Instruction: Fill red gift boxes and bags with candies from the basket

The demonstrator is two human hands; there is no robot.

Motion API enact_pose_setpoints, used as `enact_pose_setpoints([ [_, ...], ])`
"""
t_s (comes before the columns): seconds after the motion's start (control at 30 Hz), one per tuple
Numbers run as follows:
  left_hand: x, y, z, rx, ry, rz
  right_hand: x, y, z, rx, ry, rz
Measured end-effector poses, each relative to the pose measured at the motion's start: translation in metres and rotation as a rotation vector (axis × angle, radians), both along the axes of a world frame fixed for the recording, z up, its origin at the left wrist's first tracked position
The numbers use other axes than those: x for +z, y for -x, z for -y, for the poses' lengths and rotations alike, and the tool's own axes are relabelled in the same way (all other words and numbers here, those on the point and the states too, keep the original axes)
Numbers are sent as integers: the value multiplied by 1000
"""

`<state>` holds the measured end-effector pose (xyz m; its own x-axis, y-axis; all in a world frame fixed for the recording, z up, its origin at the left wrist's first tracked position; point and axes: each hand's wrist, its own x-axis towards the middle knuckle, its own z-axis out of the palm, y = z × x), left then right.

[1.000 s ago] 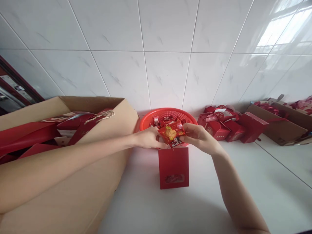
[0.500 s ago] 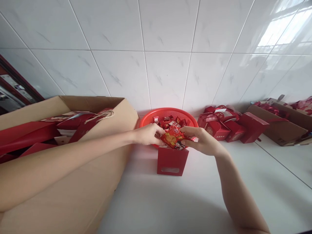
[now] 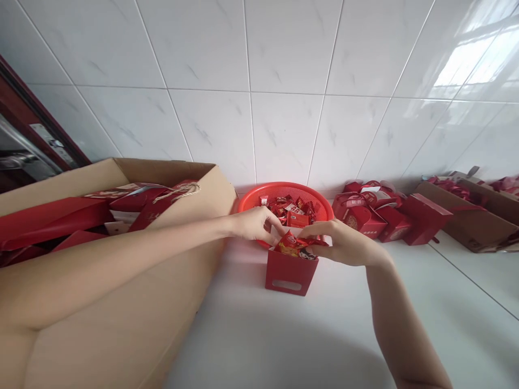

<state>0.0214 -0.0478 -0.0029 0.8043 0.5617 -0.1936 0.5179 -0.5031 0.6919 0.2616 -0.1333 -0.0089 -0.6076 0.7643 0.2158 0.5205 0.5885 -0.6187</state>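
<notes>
A red snack packet [image 3: 290, 244] with a cartoon figure on it sits partly inside the open top of a small red gift box [image 3: 288, 273]. The box stands upright on the white counter and has an oval window low on its front. My right hand [image 3: 340, 240] pinches the packet's right end between thumb and fingers. At the box's left rim, my left hand [image 3: 259, 224] has its fingers closed on the packet's left side, their tips partly hidden. Right behind the box is a red plastic basket [image 3: 259, 192] of small wrapped sweets [image 3: 298, 219].
On the left a large cardboard carton [image 3: 174, 302] holds red boxes and bags. Several red gift boxes [image 3: 365, 216] are grouped right of the basket. Farther right is a brown cardboard box [image 3: 458, 219] with red items. A tiled wall [image 3: 284, 129] closes off the back.
Both hands have lowered the snack packet from above the box into its opening. More of the sweets behind it now show. The view has shifted slightly left.
</notes>
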Motion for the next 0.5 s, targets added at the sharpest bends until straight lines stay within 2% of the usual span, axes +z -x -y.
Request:
enact_pose_setpoints([
  [0.1,0,0,1,17,25,-2,9,18,-5,34,-20,179],
  [0.2,0,0,1,-6,18,9,17,34,-13,106,36,330],
  [0.4,5,-1,4,-18,-17,-19,21,45,-38,338,345,466],
  [0.5,6,-2,5,10,-20,-38,18,51,-48,294,535,440],
])
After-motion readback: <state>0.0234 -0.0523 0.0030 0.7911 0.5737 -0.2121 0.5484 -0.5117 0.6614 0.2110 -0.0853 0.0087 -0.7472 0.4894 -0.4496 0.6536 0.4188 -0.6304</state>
